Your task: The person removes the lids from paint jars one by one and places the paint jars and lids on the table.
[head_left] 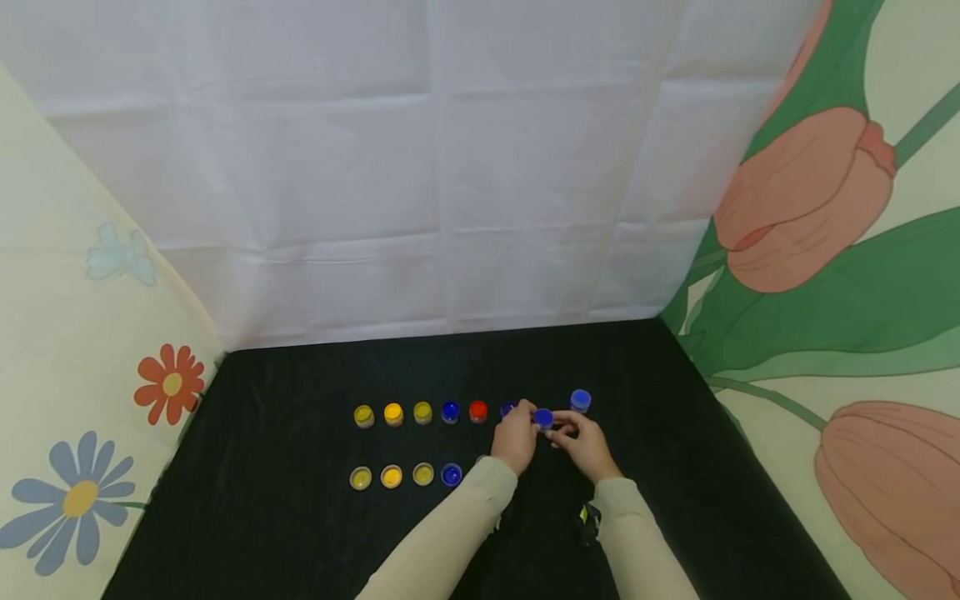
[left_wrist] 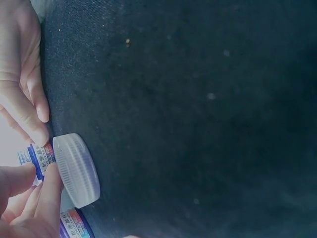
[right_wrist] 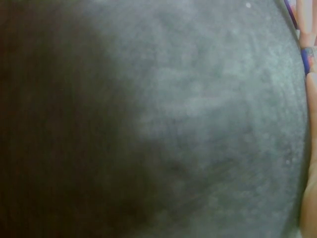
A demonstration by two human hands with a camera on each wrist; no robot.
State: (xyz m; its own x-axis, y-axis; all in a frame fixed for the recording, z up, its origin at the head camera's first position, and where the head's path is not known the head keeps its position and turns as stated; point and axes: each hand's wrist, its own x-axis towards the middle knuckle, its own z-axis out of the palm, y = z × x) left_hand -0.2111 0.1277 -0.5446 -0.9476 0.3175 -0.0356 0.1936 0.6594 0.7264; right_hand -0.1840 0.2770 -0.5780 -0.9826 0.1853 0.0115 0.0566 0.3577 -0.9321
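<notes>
A small blue paint jar (head_left: 543,418) with a printed label is between my two hands, at the right end of a row of jars. My left hand (head_left: 516,437) grips it from the left, with thumb and fingers against its side in the left wrist view. From the right, my right hand (head_left: 585,446) pinches the same jar with thumb and forefinger. Behind the left hand a dark blue jar (head_left: 507,407) is partly hidden. A lighter blue jar (head_left: 581,400) stands just beyond the right hand. In the left wrist view a ribbed whitish lid (left_wrist: 77,171) lies near the left fingers.
Leftward in the back row stand a red jar (head_left: 477,411), a blue jar (head_left: 450,412) and several yellow ones. Nearer lies a row of shallow round lids (head_left: 392,477), partly covered by the left sleeve. A black cloth (head_left: 262,467) covers the table; a white sheet (head_left: 337,208) hangs behind.
</notes>
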